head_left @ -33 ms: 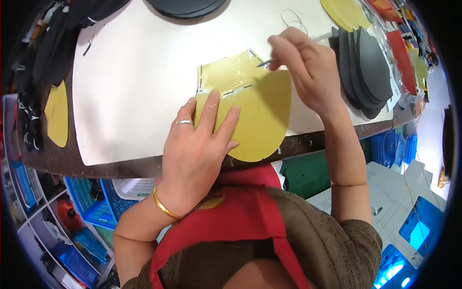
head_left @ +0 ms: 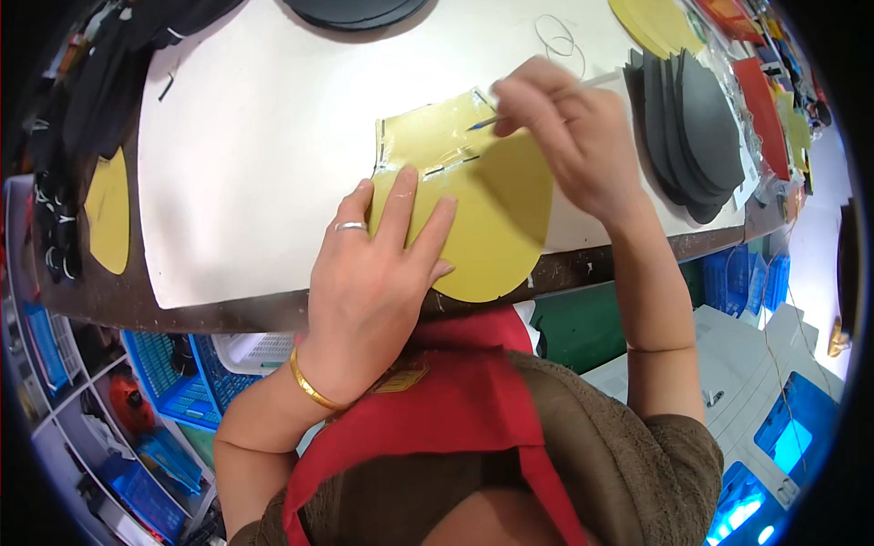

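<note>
A yellow rounded template (head_left: 496, 218) lies on the white board, with dark slots along its upper edges and across its middle. My left hand (head_left: 373, 246) rests flat on its left side, fingers spread, with a ring and a gold bangle on that arm. Above the template's upper right part, my right hand (head_left: 574, 136) grips a slim pen (head_left: 482, 123) between thumb and fingers. The pen's bluish tip points down left at the template, close to its surface; I cannot tell if they touch. Its pale shaft extends behind the hand.
A white board (head_left: 228, 200) covers much of the dark table. Stacked black pieces (head_left: 696, 136) stand at right, with yellow sheets (head_left: 651, 27) beyond. A loose thread (head_left: 555, 41) lies at the back. Black bundles (head_left: 100, 100) crowd the left edge; blue baskets (head_left: 173, 382) sit below.
My right hand and the pen have shifted slightly left, the tip now farther in from the template's right upper edge. My left hand has stayed in nearly the same place.
</note>
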Demonstrator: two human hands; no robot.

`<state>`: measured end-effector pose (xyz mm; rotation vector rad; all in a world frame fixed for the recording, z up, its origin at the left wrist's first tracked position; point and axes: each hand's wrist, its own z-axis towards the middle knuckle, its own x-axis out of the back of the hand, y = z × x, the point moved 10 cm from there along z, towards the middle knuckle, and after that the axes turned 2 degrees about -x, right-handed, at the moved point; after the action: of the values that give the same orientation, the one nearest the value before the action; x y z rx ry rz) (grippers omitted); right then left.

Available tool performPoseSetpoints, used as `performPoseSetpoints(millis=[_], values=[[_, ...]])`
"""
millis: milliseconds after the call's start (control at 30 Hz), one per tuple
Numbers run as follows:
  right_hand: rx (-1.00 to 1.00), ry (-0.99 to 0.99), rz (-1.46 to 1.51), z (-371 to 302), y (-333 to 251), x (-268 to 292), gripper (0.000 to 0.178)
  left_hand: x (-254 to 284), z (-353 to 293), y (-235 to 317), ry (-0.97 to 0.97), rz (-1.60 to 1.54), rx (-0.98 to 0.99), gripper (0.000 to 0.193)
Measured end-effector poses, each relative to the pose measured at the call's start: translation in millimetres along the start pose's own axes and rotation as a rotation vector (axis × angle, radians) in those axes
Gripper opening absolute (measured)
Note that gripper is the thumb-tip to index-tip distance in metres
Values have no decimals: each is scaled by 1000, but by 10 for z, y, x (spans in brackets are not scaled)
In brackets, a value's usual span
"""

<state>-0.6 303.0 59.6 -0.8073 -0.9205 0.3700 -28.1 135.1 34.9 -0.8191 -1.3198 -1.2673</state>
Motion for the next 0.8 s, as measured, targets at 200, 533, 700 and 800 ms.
performPoseSetpoints(millis=[200,533,700,800], values=[[194,-122,-402,-160,-210,-357,28,19,-2,16,18,-20,-23,57],[-327,-183,-331,-86,361,111,30,-24,11,57,11,-21,-49,59],[-361,-306,-123,-322,251,327,26,30,83,25,59,-70,-148,59],[-527,364,-66,-591,458,1642,15,197,288,-244,242,-63,-219,59]])
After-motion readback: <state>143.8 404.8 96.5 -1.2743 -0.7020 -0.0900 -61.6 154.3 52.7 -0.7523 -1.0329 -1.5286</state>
